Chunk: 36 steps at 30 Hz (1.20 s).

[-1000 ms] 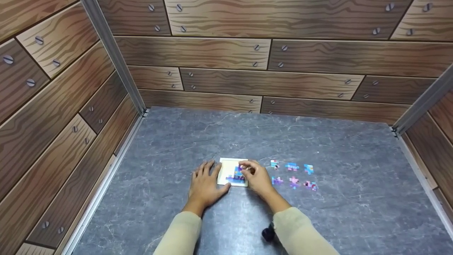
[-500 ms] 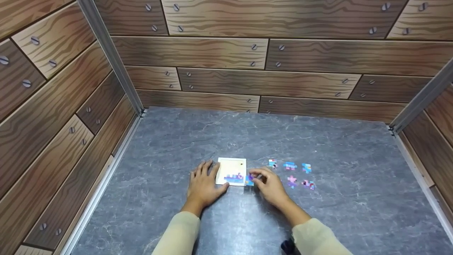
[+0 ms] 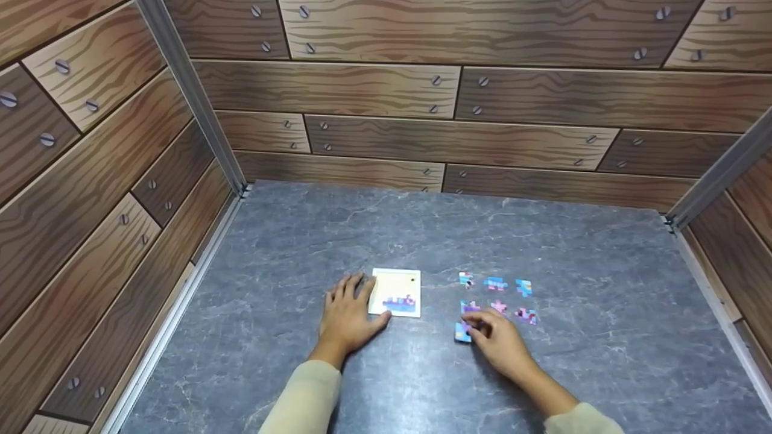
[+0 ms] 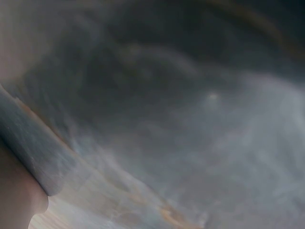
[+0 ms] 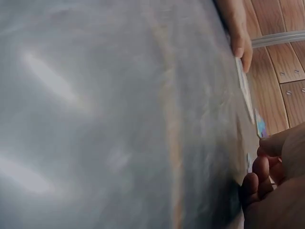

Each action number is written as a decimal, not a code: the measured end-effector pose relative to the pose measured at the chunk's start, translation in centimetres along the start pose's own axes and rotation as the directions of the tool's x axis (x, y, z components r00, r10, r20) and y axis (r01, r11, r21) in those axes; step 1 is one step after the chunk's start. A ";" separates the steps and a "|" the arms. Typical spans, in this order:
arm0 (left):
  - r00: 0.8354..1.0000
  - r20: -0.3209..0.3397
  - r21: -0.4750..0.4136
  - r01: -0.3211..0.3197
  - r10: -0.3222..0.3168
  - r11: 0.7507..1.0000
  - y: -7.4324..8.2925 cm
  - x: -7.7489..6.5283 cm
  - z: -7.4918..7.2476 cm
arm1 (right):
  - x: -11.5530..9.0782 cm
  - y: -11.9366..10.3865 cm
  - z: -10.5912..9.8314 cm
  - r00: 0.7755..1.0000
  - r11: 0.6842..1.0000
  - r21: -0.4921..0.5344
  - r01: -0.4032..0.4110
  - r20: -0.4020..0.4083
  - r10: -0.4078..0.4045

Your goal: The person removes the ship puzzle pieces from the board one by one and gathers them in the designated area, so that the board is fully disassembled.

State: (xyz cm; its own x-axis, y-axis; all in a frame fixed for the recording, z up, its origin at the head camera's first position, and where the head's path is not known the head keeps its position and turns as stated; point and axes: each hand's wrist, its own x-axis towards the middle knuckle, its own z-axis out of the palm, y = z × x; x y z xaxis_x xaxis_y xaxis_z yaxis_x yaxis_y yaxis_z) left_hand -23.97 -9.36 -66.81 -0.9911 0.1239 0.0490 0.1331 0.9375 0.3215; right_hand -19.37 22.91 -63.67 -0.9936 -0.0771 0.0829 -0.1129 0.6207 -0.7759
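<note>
My left hand (image 3: 350,315) lies with fingers spread at the left side of a small white-framed puzzle tray (image 3: 395,274), thumb at its lower edge. Joined pieces in blue, purple and pink (image 3: 398,302) fill the lower part of the tray; its upper part shows bare cream backing. Off to the right, my right hand (image 3: 500,343) pinches a blue and purple puzzle piece (image 3: 462,332) between thumb and fingertips, low over the table. That puzzle piece (image 5: 260,125) also shows at the fingertips in the right wrist view. The left wrist view is mostly blurred tabletop.
Several loose puzzle pieces lie in two rows right of the tray, among them a blue one (image 3: 496,283) at the back and a pink one (image 3: 498,306) in front. Wood-patterned walls (image 3: 374,135) enclose the grey marbled table (image 3: 338,223) at the back and sides.
My right hand has carried the pinched piece off the tray, rightward and toward me, beside the loose pieces. The tray's right side now shows bare backing. The left hand has stayed put.
</note>
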 end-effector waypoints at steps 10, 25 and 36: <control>1.000 -0.005 -0.010 0.004 -0.004 1.000 0.1 -0.2 0.0 | -0.8 0.6 -0.2 0.999 0.988 -0.147 0.037 0.009 -0.036; 1.000 0.013 0.020 0.005 -0.005 1.000 -0.1 0.2 0.2 | -0.7 0.7 -1.0 0.997 0.975 -0.215 0.061 0.069 -0.047; 1.000 -0.010 0.009 0.001 -0.001 1.000 -0.1 0.1 0.2 | -0.7 0.9 -1.3 0.993 0.983 -0.177 0.045 0.113 -0.026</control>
State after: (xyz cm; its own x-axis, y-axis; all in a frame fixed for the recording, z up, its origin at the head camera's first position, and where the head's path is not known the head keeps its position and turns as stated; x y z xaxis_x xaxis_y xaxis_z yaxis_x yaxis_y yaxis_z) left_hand -24.07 -9.33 -67.05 -0.9910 0.1200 0.0587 0.1324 0.9404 0.3133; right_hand -18.80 24.53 -63.57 -0.9831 -0.1803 0.0317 -0.1576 0.7450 -0.6482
